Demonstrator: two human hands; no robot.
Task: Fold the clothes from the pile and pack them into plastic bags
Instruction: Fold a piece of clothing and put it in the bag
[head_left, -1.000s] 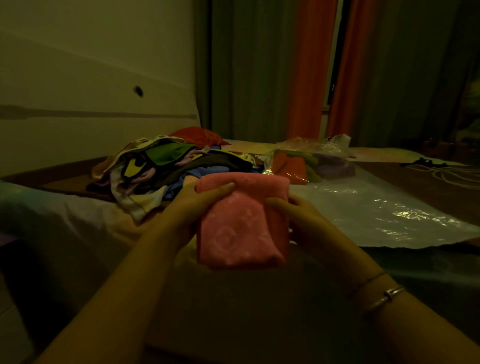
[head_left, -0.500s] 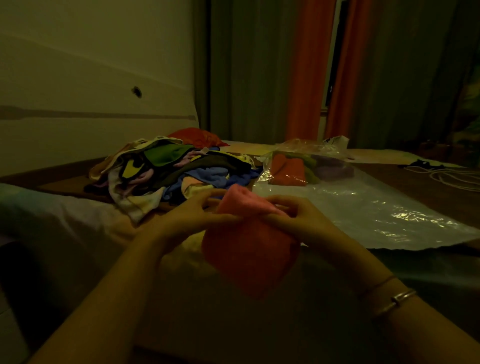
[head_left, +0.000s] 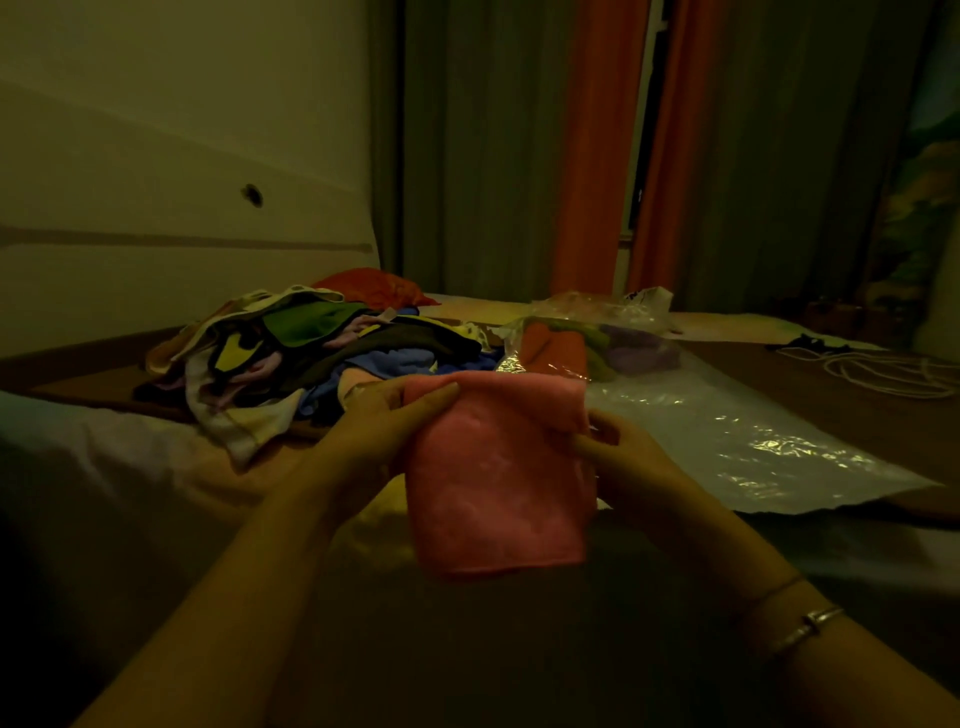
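Pink cloth (head_left: 496, 478) held up in the air in front of the person, folded into a narrow rectangle, lower edge hanging free. Left hand (head_left: 384, 426) pinches the top left corner, thumb across the front face, fingers behind. Right hand (head_left: 618, 457) grips the right edge with fingers curled round it; fingertips hidden behind the cloth. Likely reason for the two-point hold: keeps the fold from falling open while the edges are squared.

Under the hands: bed (head_left: 130, 467), dim, detail lost in shadow. Judged enough open room there to lay the cloth down.

Just beyond on the right: flat plastic bag (head_left: 753, 441) lying on the bed, its near edge close to the right hand; cannot tell which side is the mouth.

Beyond on the left: pile of clothes (head_left: 291, 358), unfolded, mixed colours, near the wall side.

Farther right: filled plastic bag (head_left: 597, 338) holding orange, green and purple items, beside the pile. A white cord (head_left: 883, 369) lies well apart at far right
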